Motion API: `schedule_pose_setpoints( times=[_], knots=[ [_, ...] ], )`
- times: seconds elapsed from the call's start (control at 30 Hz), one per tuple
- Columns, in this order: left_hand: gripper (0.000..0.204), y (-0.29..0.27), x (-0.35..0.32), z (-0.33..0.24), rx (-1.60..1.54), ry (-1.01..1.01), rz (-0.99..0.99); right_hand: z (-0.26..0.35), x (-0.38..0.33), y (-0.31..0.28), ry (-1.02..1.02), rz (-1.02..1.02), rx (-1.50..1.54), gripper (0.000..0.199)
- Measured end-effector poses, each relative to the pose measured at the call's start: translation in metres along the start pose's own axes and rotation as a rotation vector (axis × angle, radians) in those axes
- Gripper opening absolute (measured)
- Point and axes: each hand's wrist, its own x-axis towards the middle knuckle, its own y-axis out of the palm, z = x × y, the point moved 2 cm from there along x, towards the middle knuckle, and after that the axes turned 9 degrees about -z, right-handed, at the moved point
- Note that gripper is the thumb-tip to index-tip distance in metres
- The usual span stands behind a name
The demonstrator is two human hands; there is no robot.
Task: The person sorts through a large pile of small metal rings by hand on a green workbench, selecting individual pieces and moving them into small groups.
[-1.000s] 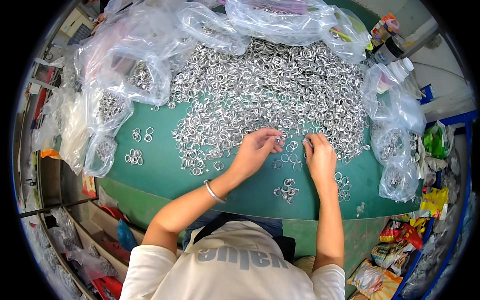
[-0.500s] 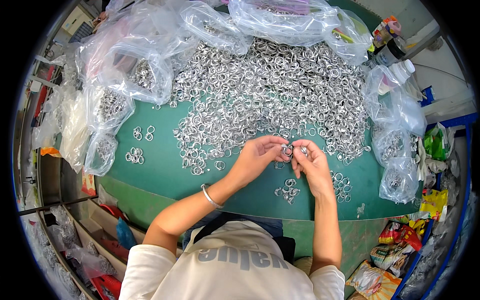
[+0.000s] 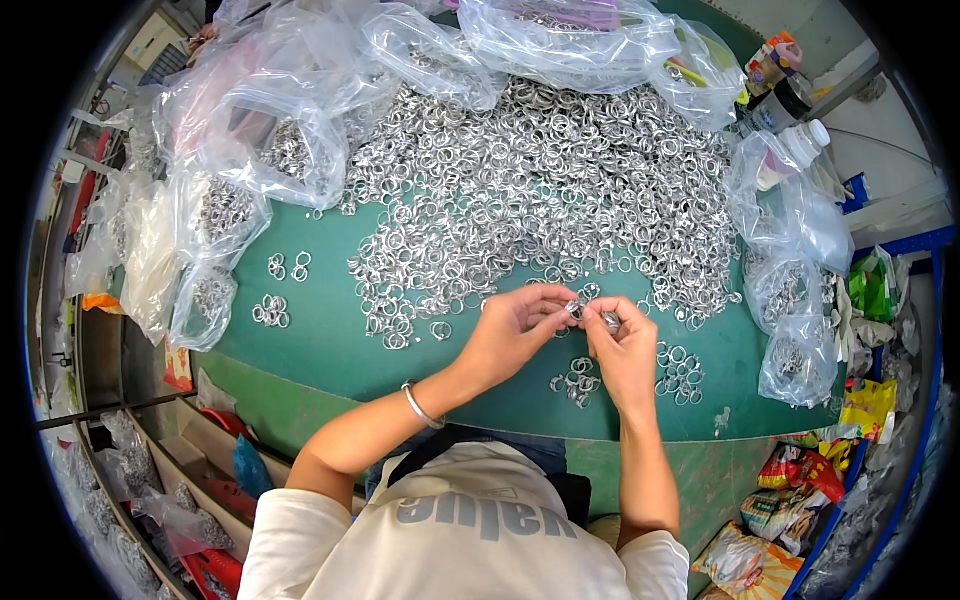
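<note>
- Two small silver rings [image 3: 590,318] are held together just above the green bench [image 3: 320,340], near its middle and slightly to the right.
- The left hand [image 3: 515,330] is closed in a pinch on one ring at its fingertips; a metal bangle [image 3: 420,405] is worn on that wrist.
- The right hand [image 3: 625,350] is likewise closed on a ring, its fingertips touching or nearly touching those of the left hand.
- The step in hand is judged to be the joining or fitting of the two rings; whether they are already linked cannot be told, as the pieces are too small.
- The next move is judged to call for a fine, steady twist or press between the fingertips, followed by a short drop onto the small finished cluster [image 3: 578,380] just below the hands.
- A large loose ring pile [image 3: 540,190] is spread across the far half of the bench, its near fringe just beyond the hands.
- Clear plastic bags [image 3: 250,140] of rings are crowded along the left, far and right edges.
- Open room is left mainly on the near left of the bench, where only a few small ring groups [image 3: 272,312] lie.
- The near bench edge lies close under the forearms, so a dropped ring could be lost over it.
</note>
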Motion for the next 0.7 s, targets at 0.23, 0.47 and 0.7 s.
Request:
schedule_pose_setpoints(
  times=[0.23, 0.47, 0.7],
  knots=[
    [0.022, 0.002, -0.006, -0.001, 0.239, 0.231, -0.039, 0.013, -0.008, 0.003, 0.308, 0.061, 0.306, 0.008],
    [0.024, -0.002, -0.007, 0.005, 0.152, 0.161, -0.030, 0.007, -0.011, 0.006, 0.293, 0.105, 0.270, 0.010],
    [0.026, -0.002, -0.009, 0.008, -0.005, 0.137, -0.010, 0.010, -0.016, 0.006, 0.091, 0.081, 0.082, 0.008]
  ],
)
